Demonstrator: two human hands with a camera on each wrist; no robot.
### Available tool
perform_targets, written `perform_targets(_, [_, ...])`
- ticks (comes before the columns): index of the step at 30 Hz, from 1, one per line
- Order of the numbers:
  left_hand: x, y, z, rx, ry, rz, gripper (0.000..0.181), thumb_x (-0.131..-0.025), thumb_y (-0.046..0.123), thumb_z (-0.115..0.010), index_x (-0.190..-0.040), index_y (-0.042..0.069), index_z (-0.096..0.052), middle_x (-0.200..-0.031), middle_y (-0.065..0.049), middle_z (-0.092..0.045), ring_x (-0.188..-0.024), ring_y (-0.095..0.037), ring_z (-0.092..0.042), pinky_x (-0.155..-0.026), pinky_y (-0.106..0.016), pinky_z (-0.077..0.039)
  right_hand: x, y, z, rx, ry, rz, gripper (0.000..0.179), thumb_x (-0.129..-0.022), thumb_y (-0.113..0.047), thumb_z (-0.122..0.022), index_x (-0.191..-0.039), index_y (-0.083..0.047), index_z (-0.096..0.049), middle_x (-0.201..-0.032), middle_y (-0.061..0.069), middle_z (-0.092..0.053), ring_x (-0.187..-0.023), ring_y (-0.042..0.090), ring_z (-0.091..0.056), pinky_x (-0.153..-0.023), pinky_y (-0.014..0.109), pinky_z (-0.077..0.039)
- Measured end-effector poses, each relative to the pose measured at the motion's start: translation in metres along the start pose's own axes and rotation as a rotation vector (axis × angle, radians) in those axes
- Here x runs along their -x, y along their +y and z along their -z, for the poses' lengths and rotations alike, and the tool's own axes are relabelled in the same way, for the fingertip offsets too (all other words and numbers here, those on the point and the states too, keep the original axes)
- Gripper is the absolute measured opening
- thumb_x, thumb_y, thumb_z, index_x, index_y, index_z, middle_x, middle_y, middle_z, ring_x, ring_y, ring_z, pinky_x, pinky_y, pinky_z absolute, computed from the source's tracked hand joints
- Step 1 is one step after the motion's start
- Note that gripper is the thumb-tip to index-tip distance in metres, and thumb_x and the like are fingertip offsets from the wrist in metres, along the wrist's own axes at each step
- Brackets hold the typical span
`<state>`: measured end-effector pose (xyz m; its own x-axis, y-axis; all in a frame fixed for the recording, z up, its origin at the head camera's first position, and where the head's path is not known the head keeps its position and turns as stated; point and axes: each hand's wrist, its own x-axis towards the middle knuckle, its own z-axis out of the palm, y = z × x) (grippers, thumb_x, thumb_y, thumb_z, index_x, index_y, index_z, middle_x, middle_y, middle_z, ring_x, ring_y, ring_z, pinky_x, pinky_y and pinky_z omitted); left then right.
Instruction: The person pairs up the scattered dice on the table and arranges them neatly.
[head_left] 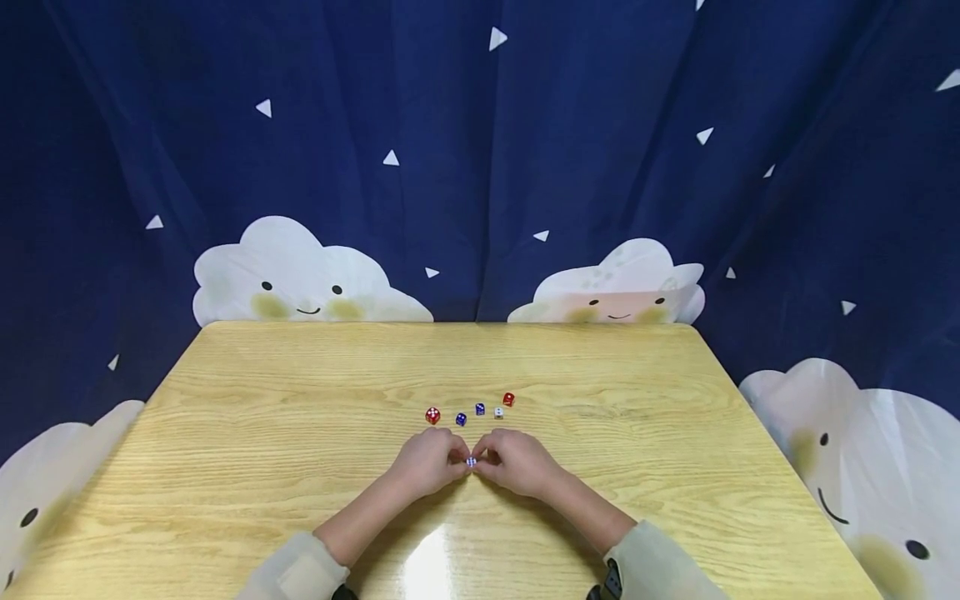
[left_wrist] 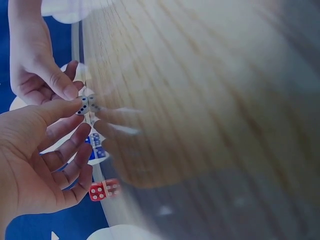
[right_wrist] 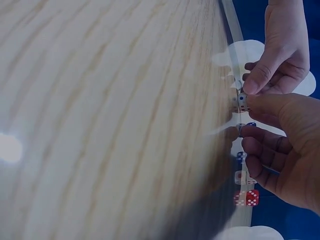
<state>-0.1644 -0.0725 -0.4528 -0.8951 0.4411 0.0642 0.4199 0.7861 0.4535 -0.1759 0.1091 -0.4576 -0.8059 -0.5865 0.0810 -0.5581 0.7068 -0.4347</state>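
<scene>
A small white die (head_left: 471, 461) with dark pips stands on the wooden table, between the fingertips of both hands. My left hand (head_left: 429, 461) pinches it from the left with thumb and index finger. From the right, my right hand (head_left: 519, 462) does the same, so the two hands nearly meet over it. In the left wrist view a pipped face of the white die (left_wrist: 83, 106) shows beside the left thumb. The right wrist view has the white die (right_wrist: 243, 101) at the right thumb's tip, partly covered by fingers.
Beyond the hands lie more dice: a red die (head_left: 432, 415) at left, a blue die (head_left: 461, 419), another blue die (head_left: 480, 409), a second white die (head_left: 498, 413) and another red die (head_left: 509, 400). A dark blue curtain (head_left: 450, 100) hangs behind the table (head_left: 285, 400).
</scene>
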Motion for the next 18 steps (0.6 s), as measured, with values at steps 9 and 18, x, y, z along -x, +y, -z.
perform_targets(9, [0.001,0.001,0.000,-0.008,0.010,-0.014,0.009,-0.075,0.021,-0.075,-0.080,0.015,-0.071,-0.074,0.004,-0.064,-0.069,-0.010,-0.056,-0.061,-0.026,-0.044,0.005,0.007,0.006,0.013,0.026,-0.001,0.012,-0.084,-0.022,-0.068,-0.092,-0.015,-0.070,-0.072,-0.008,-0.057,-0.063,0.001,-0.045,-0.058,0.018,-0.039])
perform_targets(18, [0.000,0.001,0.001,0.008,0.004,-0.010,0.011,-0.075,0.023,-0.074,-0.081,0.015,-0.071,-0.075,0.005,-0.064,-0.070,-0.009,-0.056,-0.063,-0.026,-0.045,0.004,0.018,0.014,0.050,0.099,-0.075,0.011,-0.084,-0.022,-0.068,-0.090,-0.014,-0.071,-0.071,-0.009,-0.054,-0.062,0.002,-0.044,-0.055,0.018,-0.038])
